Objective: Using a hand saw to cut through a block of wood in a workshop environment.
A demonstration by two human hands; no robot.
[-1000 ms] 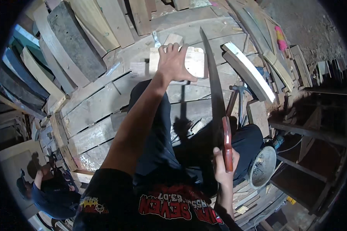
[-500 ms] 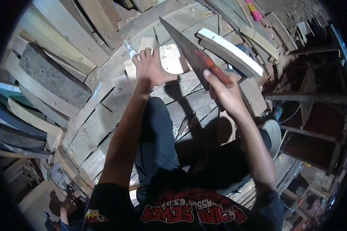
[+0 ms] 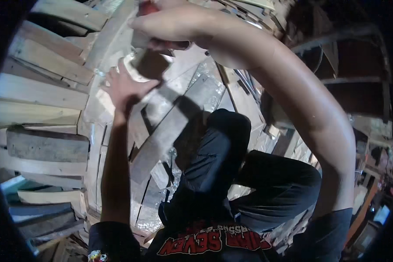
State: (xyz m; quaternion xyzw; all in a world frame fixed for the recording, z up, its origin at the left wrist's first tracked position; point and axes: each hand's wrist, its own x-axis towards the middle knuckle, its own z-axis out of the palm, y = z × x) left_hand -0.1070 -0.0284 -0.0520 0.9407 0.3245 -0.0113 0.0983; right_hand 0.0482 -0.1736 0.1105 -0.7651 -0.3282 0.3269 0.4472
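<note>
Plank floor point(image 3: 153, 150): supports the work. Red-handled handsaw point(image 3: 167, 44): right hand point(image 3: 172, 24) grasps it, fingers round the handle; blade mostly hidden. Pale wooden block point(image 3: 105, 101): under the left hand point(image 3: 125, 87), fingers spread, unclenched. Left thumb point(image 3: 149, 86): juts sideways. Advisable: tuck it clear, press firmly, hold the blade square.

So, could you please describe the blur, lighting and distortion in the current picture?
Head view: fisheye vignetting blackens the corners; the bare right hand and the red saw handle it grips look blurred at the top; the bare right forearm is brightly lit; dark shadows cross the grey wooden planks near the spread bare left hand.
</note>
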